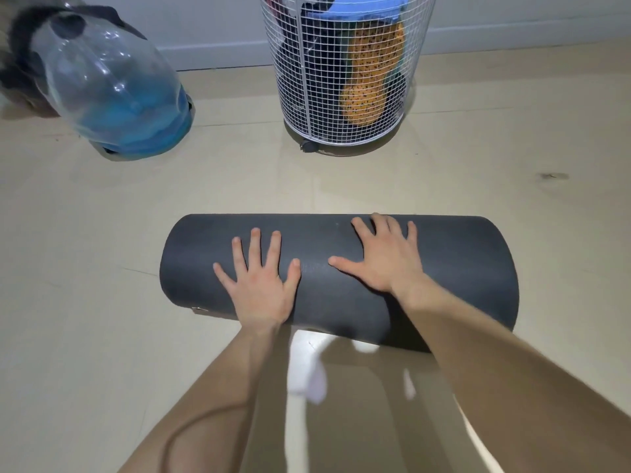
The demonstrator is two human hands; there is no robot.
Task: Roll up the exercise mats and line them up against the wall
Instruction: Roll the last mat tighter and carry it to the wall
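Note:
A dark grey exercise mat [471, 268], rolled into a thick cylinder, lies crosswise on the beige floor in the middle of the head view. My left hand [261, 285] rests flat on top of the roll left of its middle, fingers spread. My right hand [386, 257] lies flat on the roll right of its middle, fingers spread and reaching toward the far side. Neither hand grips anything. A white sock [307, 370] shows below the roll between my forearms.
A white wire-mesh basket on castors [293, 97] stands by the far wall, holding an orange speckled item [372, 80] and dark and blue things. A big clear water bottle with a blue base [112, 83] stands at the far left. Bare beige floor surrounds the roll.

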